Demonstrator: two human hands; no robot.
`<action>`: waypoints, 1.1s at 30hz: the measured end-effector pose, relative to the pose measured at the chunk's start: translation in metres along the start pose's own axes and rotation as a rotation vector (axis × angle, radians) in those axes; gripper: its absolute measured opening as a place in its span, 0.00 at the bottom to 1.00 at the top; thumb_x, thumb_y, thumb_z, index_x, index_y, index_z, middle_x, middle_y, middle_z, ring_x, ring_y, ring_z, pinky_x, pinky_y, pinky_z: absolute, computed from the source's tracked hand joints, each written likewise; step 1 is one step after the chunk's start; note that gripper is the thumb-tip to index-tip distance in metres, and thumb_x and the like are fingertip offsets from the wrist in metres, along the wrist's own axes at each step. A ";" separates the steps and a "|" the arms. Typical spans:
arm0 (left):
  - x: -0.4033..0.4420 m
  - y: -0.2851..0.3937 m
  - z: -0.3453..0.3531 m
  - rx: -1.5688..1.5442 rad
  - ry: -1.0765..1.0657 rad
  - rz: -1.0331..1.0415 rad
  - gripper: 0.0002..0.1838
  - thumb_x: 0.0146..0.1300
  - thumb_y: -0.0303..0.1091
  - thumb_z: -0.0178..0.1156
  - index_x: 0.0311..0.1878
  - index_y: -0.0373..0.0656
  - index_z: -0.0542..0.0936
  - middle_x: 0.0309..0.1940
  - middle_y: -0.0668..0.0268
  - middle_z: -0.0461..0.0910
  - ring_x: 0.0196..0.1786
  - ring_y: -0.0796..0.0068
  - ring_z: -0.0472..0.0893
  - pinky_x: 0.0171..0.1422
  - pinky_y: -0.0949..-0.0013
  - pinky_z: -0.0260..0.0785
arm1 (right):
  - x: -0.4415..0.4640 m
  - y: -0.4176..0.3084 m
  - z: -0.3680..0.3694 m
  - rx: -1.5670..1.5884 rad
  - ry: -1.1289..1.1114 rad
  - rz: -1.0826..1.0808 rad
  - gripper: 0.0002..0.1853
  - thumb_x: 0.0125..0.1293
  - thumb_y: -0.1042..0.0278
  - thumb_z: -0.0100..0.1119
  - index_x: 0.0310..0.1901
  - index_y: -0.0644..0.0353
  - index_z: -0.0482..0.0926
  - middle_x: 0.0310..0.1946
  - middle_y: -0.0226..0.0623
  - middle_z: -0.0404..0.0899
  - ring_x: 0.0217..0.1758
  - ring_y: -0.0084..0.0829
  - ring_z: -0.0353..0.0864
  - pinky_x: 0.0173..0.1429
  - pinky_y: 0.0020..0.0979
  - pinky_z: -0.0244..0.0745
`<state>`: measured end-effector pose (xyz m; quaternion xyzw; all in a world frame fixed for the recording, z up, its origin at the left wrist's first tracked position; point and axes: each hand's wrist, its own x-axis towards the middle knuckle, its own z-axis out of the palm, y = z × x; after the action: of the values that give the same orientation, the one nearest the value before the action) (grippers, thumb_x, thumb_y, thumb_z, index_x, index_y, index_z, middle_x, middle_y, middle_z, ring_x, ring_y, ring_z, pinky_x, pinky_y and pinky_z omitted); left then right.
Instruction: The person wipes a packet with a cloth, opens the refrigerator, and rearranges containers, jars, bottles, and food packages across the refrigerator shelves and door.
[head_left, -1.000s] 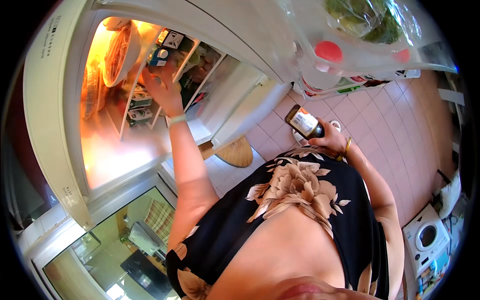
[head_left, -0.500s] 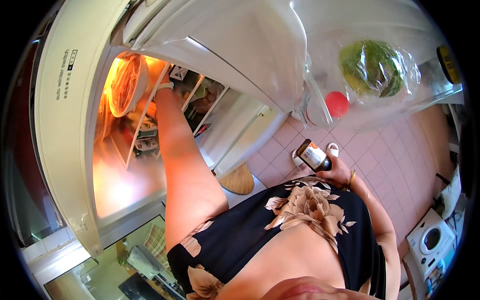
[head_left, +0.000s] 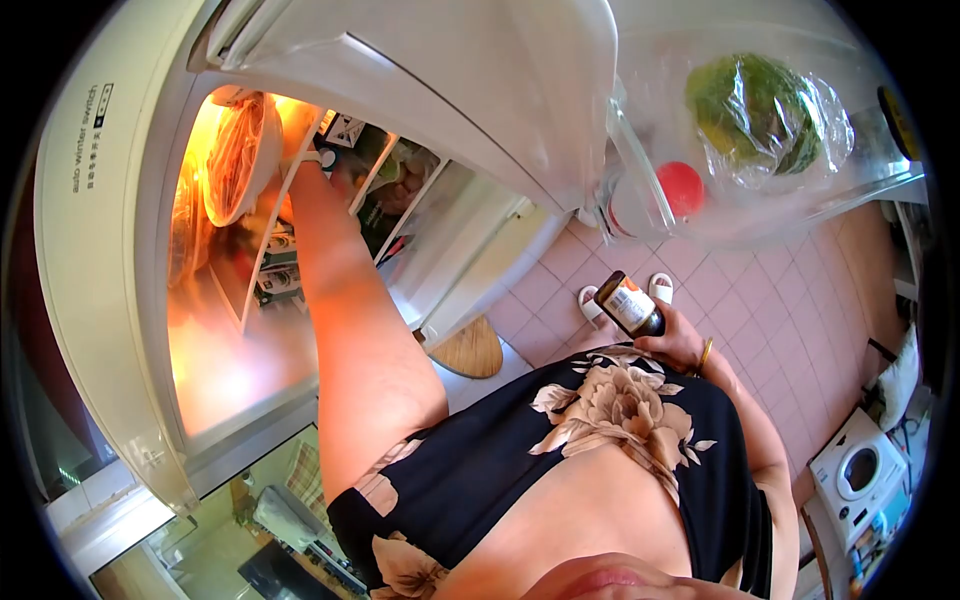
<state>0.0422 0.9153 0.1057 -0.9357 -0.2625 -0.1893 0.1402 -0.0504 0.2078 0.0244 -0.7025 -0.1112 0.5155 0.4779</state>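
My right hand (head_left: 680, 342) is closed around the lower part of a dark glass bottle (head_left: 630, 304) with a white and orange label, held tilted in front of my waist. My left arm reaches deep into the open, lit fridge (head_left: 128, 300), and a pale band circles its wrist. My left hand (head_left: 294, 140) is beyond the shelf edge, near a white bowl (head_left: 266, 160) of food that looks covered in plastic film. Glare and the shelf hide its fingers. Small printed cartons (head_left: 278, 284) lie on a shelf beside my forearm.
The fridge door (head_left: 450, 80) stands open ahead. Its clear door shelf holds a green vegetable in plastic wrap (head_left: 750, 110) and a red lid (head_left: 680, 189). A round wooden board (head_left: 468, 348) is beside the fridge. A white appliance (head_left: 860, 475) stands at right.
The view has shifted slightly, so the fridge appears further left and higher. My left arm is still inside the fridge, and my right hand still holds the bottle.
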 end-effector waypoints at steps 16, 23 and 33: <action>-0.075 0.047 -0.056 0.084 0.426 -0.136 0.14 0.68 0.37 0.62 0.44 0.34 0.80 0.36 0.52 0.86 0.35 0.48 0.85 0.38 0.52 0.78 | 0.010 0.000 0.006 0.049 0.007 -0.097 0.39 0.50 0.62 0.79 0.62 0.70 0.72 0.46 0.40 0.81 0.50 0.31 0.78 0.62 0.31 0.73; -0.116 0.095 -0.110 -0.527 0.543 -0.338 0.17 0.67 0.40 0.63 0.40 0.30 0.82 0.35 0.45 0.84 0.35 0.47 0.83 0.37 0.51 0.73 | 0.019 0.011 0.004 0.081 -0.037 -0.072 0.40 0.50 0.62 0.79 0.63 0.70 0.72 0.47 0.39 0.81 0.51 0.30 0.78 0.63 0.31 0.73; -0.118 0.084 -0.090 -1.203 0.613 -0.584 0.14 0.68 0.29 0.65 0.50 0.28 0.78 0.36 0.52 0.85 0.32 0.65 0.83 0.35 0.65 0.75 | 0.028 0.007 -0.002 -0.040 -0.076 -0.122 0.41 0.50 0.57 0.78 0.63 0.69 0.72 0.48 0.42 0.82 0.51 0.32 0.80 0.62 0.33 0.74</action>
<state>-0.0306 0.7622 0.1215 -0.6479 -0.3009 -0.5832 -0.3867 -0.0383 0.2210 0.0020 -0.6838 -0.1821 0.5094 0.4897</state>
